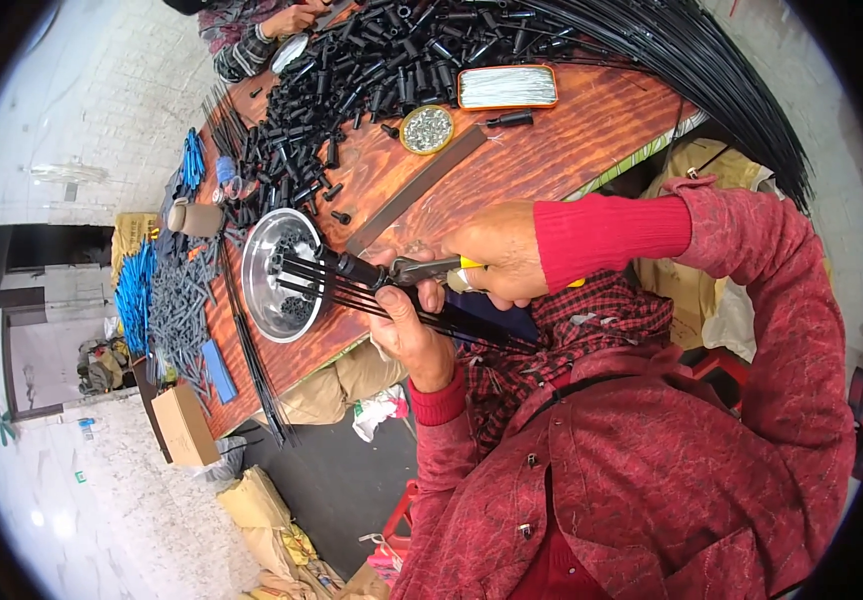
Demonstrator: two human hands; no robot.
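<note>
My left hand [414,345] is closed around a bundle of thin black rods [337,290], which stick out past the fingers on one side and run back toward my lap on the other. A black tubular piece [360,268] lies at the fingertips of that hand. My right hand [502,250] grips pliers [422,270] with yellow-trimmed handles, and their jaws meet the end of the tubular piece. Beneath the rod ends stands a clear bowl [287,240] with small black parts in it.
A wooden table [592,125] bears a heap of black tubular pieces [392,60], an orange-rimmed tray of thin pale wires [507,87], a round dish of small metal parts [427,129], a dark flat bar [417,190] and grey pieces [187,315]. Another person's hand [292,20] is at the far edge.
</note>
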